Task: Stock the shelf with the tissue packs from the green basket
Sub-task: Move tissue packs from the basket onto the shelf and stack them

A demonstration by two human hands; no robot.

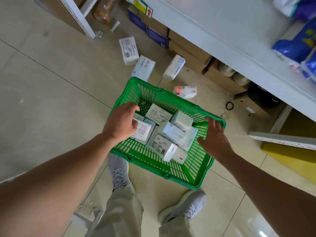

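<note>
A green plastic basket stands on the tiled floor in front of my feet. Several white tissue packs lie jumbled inside it. My left hand hovers over the basket's left side with loosely curled fingers, just above a pack, holding nothing. My right hand is spread open over the basket's right rim, fingers straight. The white shelf runs along the upper right.
Several loose tissue packs lie on the floor beyond the basket. Cardboard boxes sit under the shelf. Blue-wrapped paper rolls stand on the shelf at right. A white shelf upright stands at upper left.
</note>
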